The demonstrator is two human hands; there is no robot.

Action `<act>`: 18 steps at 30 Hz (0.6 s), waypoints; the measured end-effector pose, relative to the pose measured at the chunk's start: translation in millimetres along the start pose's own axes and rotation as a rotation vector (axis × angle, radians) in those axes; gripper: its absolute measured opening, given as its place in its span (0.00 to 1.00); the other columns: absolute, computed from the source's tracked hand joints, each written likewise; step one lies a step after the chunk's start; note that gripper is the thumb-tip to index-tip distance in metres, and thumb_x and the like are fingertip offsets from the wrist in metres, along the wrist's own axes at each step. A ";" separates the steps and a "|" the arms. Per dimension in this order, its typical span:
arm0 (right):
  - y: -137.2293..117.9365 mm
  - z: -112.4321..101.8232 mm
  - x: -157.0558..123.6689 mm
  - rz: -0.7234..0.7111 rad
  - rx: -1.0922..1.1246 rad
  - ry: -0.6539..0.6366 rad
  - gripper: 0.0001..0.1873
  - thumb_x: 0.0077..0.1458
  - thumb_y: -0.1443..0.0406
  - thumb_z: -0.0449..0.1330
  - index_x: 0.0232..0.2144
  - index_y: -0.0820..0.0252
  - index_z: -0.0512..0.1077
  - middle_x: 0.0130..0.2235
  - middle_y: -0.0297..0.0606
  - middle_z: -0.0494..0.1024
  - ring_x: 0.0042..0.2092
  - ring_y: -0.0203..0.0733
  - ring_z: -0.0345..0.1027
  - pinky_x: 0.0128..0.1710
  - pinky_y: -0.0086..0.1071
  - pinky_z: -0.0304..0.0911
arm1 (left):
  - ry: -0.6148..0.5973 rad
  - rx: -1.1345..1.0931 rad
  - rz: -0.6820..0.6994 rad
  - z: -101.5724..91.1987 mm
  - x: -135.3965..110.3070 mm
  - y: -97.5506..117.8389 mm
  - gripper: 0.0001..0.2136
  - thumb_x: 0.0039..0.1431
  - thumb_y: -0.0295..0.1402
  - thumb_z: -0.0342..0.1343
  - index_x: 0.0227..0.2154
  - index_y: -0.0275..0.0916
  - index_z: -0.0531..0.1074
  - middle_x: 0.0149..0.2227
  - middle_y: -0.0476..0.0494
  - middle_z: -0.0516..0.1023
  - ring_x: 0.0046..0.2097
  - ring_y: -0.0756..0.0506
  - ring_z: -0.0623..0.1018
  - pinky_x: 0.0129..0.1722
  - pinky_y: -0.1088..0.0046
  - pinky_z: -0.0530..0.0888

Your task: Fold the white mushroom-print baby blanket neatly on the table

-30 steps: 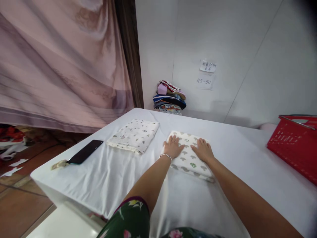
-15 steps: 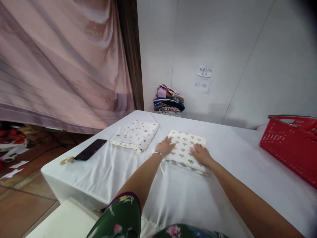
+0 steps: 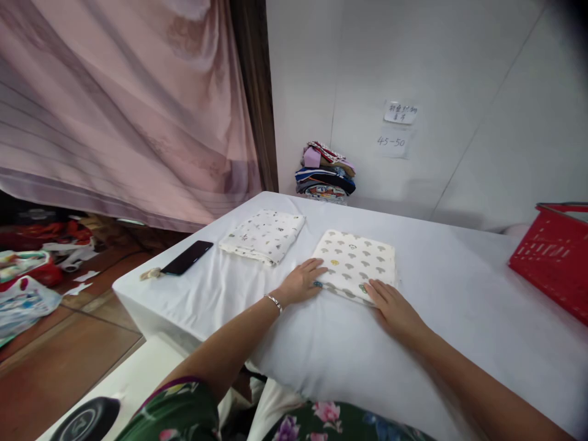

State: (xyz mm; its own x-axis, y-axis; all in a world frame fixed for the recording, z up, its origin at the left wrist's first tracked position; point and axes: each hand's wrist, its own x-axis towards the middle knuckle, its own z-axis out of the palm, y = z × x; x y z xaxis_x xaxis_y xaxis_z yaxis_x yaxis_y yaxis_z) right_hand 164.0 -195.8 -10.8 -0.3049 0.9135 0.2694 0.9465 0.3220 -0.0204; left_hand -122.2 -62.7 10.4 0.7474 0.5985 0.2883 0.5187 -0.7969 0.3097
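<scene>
A folded white cloth with a grey mushroom print (image 3: 353,257) lies flat on the white-covered table (image 3: 441,294). My left hand (image 3: 302,282) rests at its near left corner, fingers stretched out and touching the edge. On the near right part of the cloth lie the fingers of my right hand (image 3: 392,306), also extended. Neither hand grips anything. Left of it, apart from both hands, is a second folded white cloth (image 3: 264,236) with a small scattered print.
A black phone (image 3: 188,257) with a pale strap lies near the table's left edge. At the right stands a red plastic basket (image 3: 555,257). Beyond the far edge rises a stack of folded clothes (image 3: 325,171) by the wall. A pink curtain (image 3: 138,110) hangs at left.
Both hands have slid back toward me, from on top of the mushroom-print cloth to its near edge. The camera view has shifted, moving the scene slightly right and up.
</scene>
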 end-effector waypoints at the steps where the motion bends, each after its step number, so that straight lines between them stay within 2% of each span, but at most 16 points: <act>1: 0.7 0.0 1.6 -0.007 -0.006 -0.020 0.34 0.52 0.75 0.45 0.61 0.56 0.54 0.62 0.43 0.59 0.62 0.49 0.51 0.58 0.48 0.53 | -0.021 0.035 0.027 -1.8 -1.0 0.0 0.26 0.53 0.31 0.54 0.56 0.42 0.61 0.62 0.42 0.58 0.63 0.42 0.55 0.60 0.62 0.58; 6: -0.9 1.6 8.4 0.004 -0.020 -0.041 0.41 0.44 0.79 0.46 0.61 0.49 0.55 0.61 0.41 0.60 0.61 0.52 0.53 0.53 0.47 0.59 | -0.067 0.160 0.042 -5.3 3.4 2.5 0.31 0.49 0.21 0.49 0.58 0.43 0.57 0.62 0.43 0.58 0.63 0.43 0.56 0.58 0.61 0.61; 10: -1.1 -5.2 12.3 0.024 -0.022 -0.014 0.42 0.43 0.79 0.45 0.61 0.52 0.55 0.57 0.43 0.64 0.57 0.50 0.59 0.47 0.41 0.64 | -0.044 0.209 0.014 -2.2 8.9 6.6 0.33 0.49 0.19 0.46 0.60 0.43 0.54 0.61 0.42 0.59 0.62 0.43 0.58 0.55 0.61 0.63; 14: 8.0 -24.5 12.9 0.043 -0.015 0.018 0.43 0.43 0.79 0.42 0.63 0.53 0.51 0.52 0.44 0.68 0.50 0.45 0.64 0.37 0.34 0.67 | -0.004 0.153 0.000 -3.5 11.6 5.6 0.31 0.49 0.20 0.47 0.58 0.43 0.58 0.58 0.41 0.64 0.58 0.43 0.64 0.55 0.62 0.63; 18: 24.7 -61.2 8.3 -0.007 0.020 0.147 0.38 0.48 0.77 0.42 0.62 0.52 0.54 0.52 0.43 0.69 0.49 0.46 0.66 0.39 0.37 0.68 | 0.147 -0.032 0.027 -26.7 14.4 14.1 0.26 0.49 0.24 0.50 0.54 0.42 0.63 0.52 0.41 0.70 0.53 0.43 0.69 0.55 0.61 0.64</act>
State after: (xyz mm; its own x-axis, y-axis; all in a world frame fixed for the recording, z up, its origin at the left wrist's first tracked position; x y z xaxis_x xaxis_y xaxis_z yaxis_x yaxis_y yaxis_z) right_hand 191.2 -195.5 49.9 -0.2912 0.8654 0.4077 0.9417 0.3343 -0.0369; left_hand -115.2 -63.1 43.1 0.6910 0.5840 0.4259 0.4837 -0.8115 0.3280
